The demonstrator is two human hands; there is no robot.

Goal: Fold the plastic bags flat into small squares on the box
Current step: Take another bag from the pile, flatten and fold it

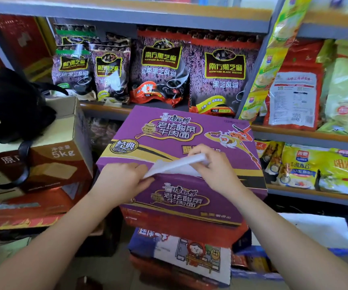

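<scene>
A white plastic bag, folded into a narrow strip, lies across the near edge of a purple noodle box. My left hand pinches the strip's left end between thumb and fingers. My right hand grips the right end, fingers curled over the fold and lifting it slightly off the box top. The bag's middle hangs a little over the box's front face.
Stacked cartons sit under the purple box. A brown 5kg carton with a black bag on it stands at left. Shelves of sesame packets and yellow snack bags lie behind. White plastic sheets lie at lower right.
</scene>
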